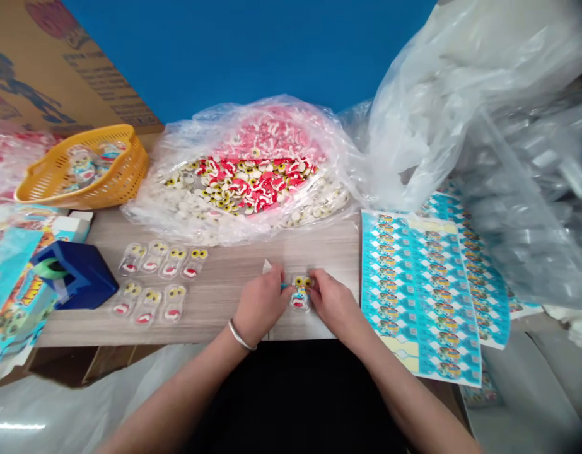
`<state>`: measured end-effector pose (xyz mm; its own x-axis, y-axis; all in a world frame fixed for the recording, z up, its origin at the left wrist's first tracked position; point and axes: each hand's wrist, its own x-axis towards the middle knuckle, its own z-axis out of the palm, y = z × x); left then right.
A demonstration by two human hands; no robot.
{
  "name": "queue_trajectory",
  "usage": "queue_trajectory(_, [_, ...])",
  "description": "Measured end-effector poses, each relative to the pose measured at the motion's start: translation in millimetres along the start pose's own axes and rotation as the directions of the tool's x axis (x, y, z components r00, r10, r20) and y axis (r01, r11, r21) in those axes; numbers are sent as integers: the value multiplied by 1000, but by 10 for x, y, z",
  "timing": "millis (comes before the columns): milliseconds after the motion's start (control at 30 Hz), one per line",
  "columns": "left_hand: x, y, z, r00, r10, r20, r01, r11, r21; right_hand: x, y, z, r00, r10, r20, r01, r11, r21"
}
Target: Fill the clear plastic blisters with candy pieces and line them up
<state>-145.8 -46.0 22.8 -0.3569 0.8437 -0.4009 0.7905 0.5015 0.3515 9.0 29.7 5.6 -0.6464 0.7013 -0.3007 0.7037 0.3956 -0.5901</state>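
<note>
My left hand (260,306) and my right hand (335,304) rest on the wooden table top (215,302), pinching opposite sides of a small clear packet (300,293). The packet holds yellow eyeball sweets above a red-and-white mouth sweet. A thin blue strip shows at my left fingertips, and what it belongs to cannot be told. A silver bangle (241,335) circles my left wrist. To the left of my hands lie several similar filled packets (162,284) in two rows. A small white paper corner (267,266) sticks out past my left fingers.
A plastic bag of loose sweets (243,183) lies behind the packets. Left of it stand a yellow basket (82,167) of packets and a blue tape dispenser (73,274). Printed blue label sheets (418,296) and bulky clear plastic (484,139) fill the right.
</note>
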Motion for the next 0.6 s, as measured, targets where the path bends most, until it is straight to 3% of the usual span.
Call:
queue_trajectory(67, [-224,-79,13,999,-26,-20,27,998,51,-77,-91,48,999,-14,52,13,1000,6])
queue_trajectory(133, [-540,-244,70,991,-82,-110,85,996,23,-172,-192,138,996,-29,83,28,1000,6])
queue_trajectory(200, [-882,-447,160,956,-215,-202,197,975,-104,-259,-293,237,993,-39,112,40,999,-12])
queue_trajectory(233, [-1035,-537,212,932,-315,-178,274,936,-222,-292,-342,279,991,-46,128,49,998,-24])
queue_trajectory(267, [-1161,-607,267,908,-411,-78,356,858,-370,-318,-388,313,987,-57,149,63,997,-36])
queue_trajectory(333, [-1308,-670,383,848,-486,210,484,552,-679,-351,-471,358,977,-96,190,107,993,-49])
queue_trajectory(400, [-1320,-636,494,823,-401,403,494,155,-855,-367,-535,383,964,-131,230,146,988,-51])
queue_trajectory(467, [-1259,-554,573,823,-337,456,446,-114,-888,-378,-561,401,956,-149,252,161,986,-30])
queue_trajectory(533, [-1204,-474,592,802,-329,499,453,-209,-867,-388,-533,414,952,-171,253,166,985,41])
queue_trajectory(600, [-1195,-421,538,788,-358,500,450,-219,-866,-398,-448,412,964,-170,204,139,977,161])
